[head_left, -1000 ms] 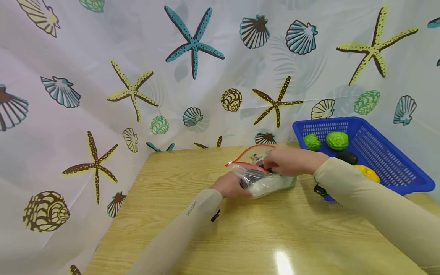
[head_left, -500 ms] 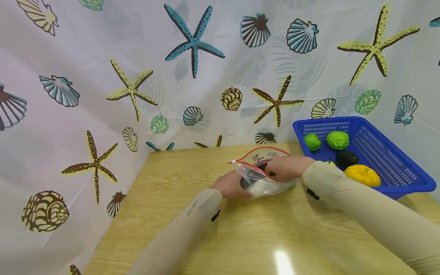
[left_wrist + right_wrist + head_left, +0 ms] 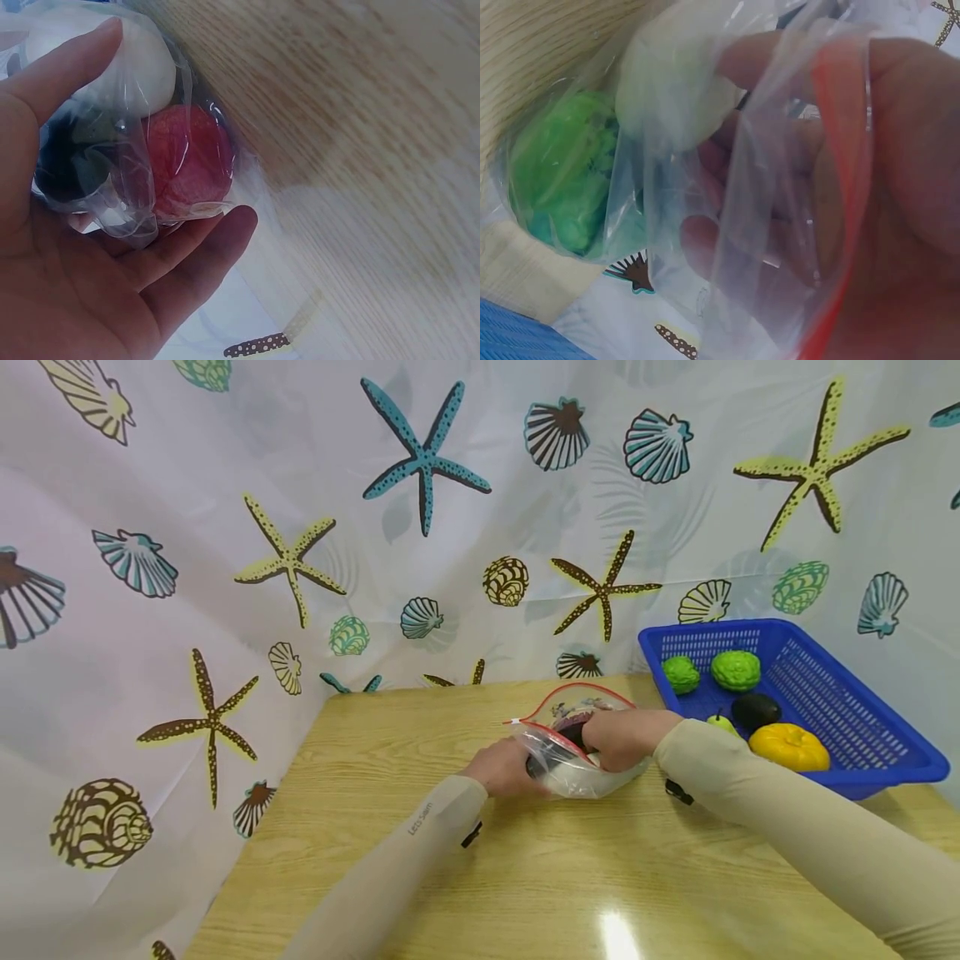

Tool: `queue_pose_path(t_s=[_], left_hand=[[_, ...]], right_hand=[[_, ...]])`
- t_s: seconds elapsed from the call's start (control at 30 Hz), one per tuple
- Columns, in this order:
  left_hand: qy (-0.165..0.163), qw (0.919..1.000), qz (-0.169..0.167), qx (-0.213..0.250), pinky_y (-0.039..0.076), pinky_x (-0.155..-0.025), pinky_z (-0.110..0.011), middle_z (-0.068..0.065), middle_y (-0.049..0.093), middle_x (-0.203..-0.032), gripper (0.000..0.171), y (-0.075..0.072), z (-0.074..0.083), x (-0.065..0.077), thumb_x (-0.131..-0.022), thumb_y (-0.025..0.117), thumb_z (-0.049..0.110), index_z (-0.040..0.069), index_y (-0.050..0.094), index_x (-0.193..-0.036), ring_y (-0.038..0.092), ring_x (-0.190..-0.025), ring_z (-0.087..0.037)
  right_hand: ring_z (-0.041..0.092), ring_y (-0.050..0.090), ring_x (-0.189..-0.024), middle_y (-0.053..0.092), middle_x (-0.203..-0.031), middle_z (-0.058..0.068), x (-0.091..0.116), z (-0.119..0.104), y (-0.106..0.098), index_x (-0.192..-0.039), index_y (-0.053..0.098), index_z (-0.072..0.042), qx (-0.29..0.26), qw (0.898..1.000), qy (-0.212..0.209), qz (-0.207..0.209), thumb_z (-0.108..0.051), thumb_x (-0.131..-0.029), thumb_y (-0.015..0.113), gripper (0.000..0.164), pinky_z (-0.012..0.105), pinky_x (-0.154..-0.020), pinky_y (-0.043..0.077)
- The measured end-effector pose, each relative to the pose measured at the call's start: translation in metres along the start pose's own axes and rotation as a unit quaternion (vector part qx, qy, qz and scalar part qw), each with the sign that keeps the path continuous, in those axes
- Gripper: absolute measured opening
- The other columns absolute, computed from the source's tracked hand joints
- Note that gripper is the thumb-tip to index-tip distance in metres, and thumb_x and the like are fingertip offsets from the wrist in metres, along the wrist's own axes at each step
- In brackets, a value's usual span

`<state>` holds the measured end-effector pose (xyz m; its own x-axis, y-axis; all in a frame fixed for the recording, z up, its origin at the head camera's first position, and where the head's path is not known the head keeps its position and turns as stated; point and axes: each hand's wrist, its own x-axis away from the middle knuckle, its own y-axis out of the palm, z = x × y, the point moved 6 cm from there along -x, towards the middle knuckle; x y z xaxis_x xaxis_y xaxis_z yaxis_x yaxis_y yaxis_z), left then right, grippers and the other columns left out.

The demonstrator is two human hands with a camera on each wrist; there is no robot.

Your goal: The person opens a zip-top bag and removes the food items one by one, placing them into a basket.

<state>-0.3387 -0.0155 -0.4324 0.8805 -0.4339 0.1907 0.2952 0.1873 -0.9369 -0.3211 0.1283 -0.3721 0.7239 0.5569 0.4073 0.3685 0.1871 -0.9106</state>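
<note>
A clear zip bag with a red-edged mouth lies on the wooden table, its mouth apart. My left hand holds its left side from outside, thumb over the plastic and fingers beneath. Through the film near that hand show a red round item, a dark item and a white rounded item. Inside the mouth is my right hand, fingers loosely bent beside a pale rounded item; the film blurs their contact. A green lumpy item sits at the bag's other end.
To the right stands a blue basket with two green lumpy vegetables, a dark oval one, a yellow squash and a small green pear-like fruit. A shell-print curtain hangs behind the table.
My right hand has moved slightly right and down, deeper into the bag. The bag's mouth has shifted right and its body sags differently. My left hand keeps nearly the same place.
</note>
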Motion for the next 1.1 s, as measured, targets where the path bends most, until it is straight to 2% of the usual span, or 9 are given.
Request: queue_pose_path(t_s=[0.13,0.4,0.6,0.7,0.9,1.1], left_hand=[[0.001,1.0,0.0,0.004,0.048,-0.081,-0.037,0.001,0.062,-0.11,0.077,-0.001,0.001,0.001,-0.062,0.08,0.059,0.015,0.058,-0.122,0.053,-0.089,-0.013],[-0.015,0.9999,-0.007,0.003,0.047,-0.084,-0.037,0.001,0.061,-0.112,0.081,0.001,-0.002,-0.001,-0.059,0.08,0.062,0.016,0.059,-0.123,0.053,-0.092,-0.014],[-0.012,0.9998,-0.01,0.013,0.045,-0.09,-0.039,0.001,0.059,-0.121,0.091,0.0,-0.001,0.001,-0.06,0.081,0.06,0.018,0.051,-0.134,0.051,-0.099,-0.015],[-0.008,0.9997,-0.014,0.019,0.045,-0.091,-0.04,0.0,0.058,-0.124,0.092,-0.001,0.0,0.002,-0.061,0.081,0.058,0.018,0.048,-0.137,0.051,-0.102,-0.016],[-0.008,0.9997,-0.019,0.016,0.046,-0.087,-0.039,0.0,0.06,-0.118,0.086,0.0,-0.001,0.003,-0.061,0.08,0.059,0.016,0.054,-0.131,0.053,-0.096,-0.016],[-0.007,0.9996,-0.019,0.019,0.046,-0.086,-0.039,0.0,0.06,-0.116,0.085,-0.001,-0.001,0.004,-0.059,0.081,0.058,0.015,0.055,-0.128,0.052,-0.093,-0.016]], right_hand=[[0.015,0.05,-0.062,0.06,-0.073,-0.003,0.001,-0.001,0.0,-0.08,0.064,-0.017,0.017,1.0,-0.014,0.01,-0.007,-0.08,0.065,0.009,0.034,-0.063,0.045],[0.014,0.051,-0.064,0.064,-0.078,-0.003,0.008,-0.007,-0.005,-0.084,0.065,-0.014,0.03,0.999,-0.031,0.011,-0.009,-0.083,0.064,0.006,0.035,-0.067,0.047],[0.012,0.052,-0.064,0.064,-0.077,-0.004,0.01,-0.008,-0.005,-0.082,0.065,-0.016,0.027,0.998,-0.036,0.032,-0.009,-0.085,0.062,0.008,0.035,-0.065,0.048],[0.012,0.053,-0.067,0.065,-0.08,-0.003,0.01,-0.009,-0.006,-0.085,0.066,-0.016,0.031,0.998,-0.041,0.047,-0.009,-0.085,0.062,0.009,0.036,-0.066,0.049],[0.013,0.054,-0.073,0.066,-0.084,-0.003,0.014,-0.012,-0.011,-0.09,0.068,-0.016,0.032,0.995,-0.054,0.083,-0.009,-0.085,0.063,0.01,0.038,-0.072,0.05],[0.017,0.053,-0.084,0.066,-0.088,-0.004,0.022,-0.014,-0.017,-0.095,0.068,-0.016,0.047,0.986,-0.084,0.133,-0.008,-0.085,0.065,0.014,0.04,-0.077,0.049]])
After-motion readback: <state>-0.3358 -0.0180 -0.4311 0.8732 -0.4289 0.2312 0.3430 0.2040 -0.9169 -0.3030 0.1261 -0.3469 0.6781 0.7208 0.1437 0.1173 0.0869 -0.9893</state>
